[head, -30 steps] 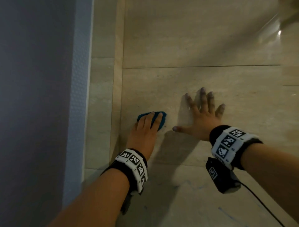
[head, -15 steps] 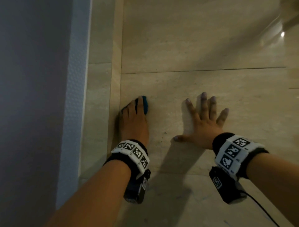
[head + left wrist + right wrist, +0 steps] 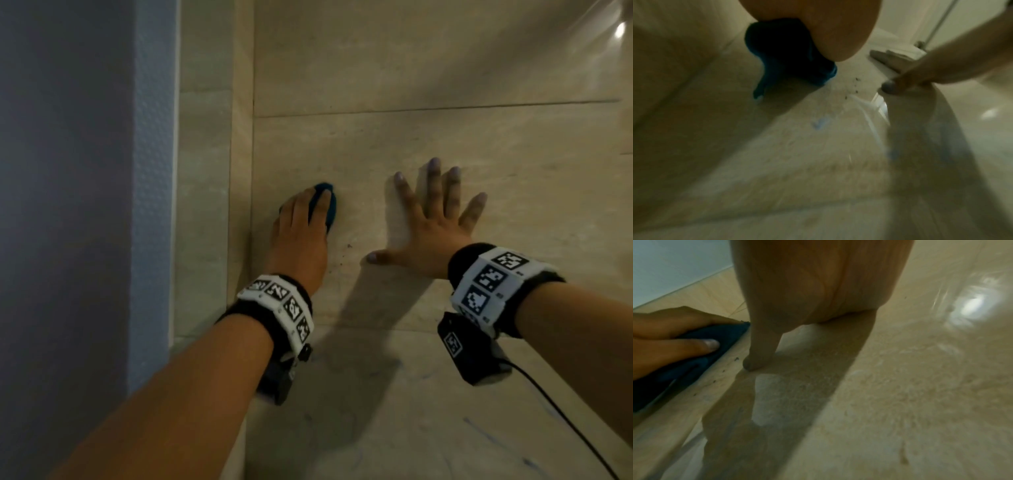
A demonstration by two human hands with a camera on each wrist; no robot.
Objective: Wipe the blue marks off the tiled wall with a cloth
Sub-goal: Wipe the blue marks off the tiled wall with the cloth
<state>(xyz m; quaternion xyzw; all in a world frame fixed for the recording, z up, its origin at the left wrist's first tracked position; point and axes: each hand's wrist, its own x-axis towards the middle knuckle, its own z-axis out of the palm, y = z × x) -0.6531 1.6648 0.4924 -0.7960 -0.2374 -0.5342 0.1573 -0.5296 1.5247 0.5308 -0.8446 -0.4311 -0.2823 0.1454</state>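
My left hand (image 3: pixel 301 226) presses a blue cloth (image 3: pixel 327 202) flat against the beige tiled wall (image 3: pixel 411 144), close to the inner corner on the left. Its fingers lie fairly straight over the cloth, which bunches under the palm (image 3: pixel 785 53) and shows beneath the thumb (image 3: pixel 694 363). To the right, my right hand (image 3: pixel 435 219) rests flat on the wall with fingers spread and holds nothing. Faint blue marks (image 3: pixel 819 124) sit on the tile below the cloth, and more blue streaks (image 3: pixel 479 431) show at the lower right.
A grey-blue textured wall panel (image 3: pixel 85 205) closes off the left side beyond the corner strip (image 3: pixel 239 171). Small dark specks (image 3: pixel 346 250) dot the tile between my hands. A black cable (image 3: pixel 565 421) hangs from the right wrist camera.
Over the last second the left hand slid the cloth left towards the corner, then edged slightly back right. The right hand stayed planted on the wall.
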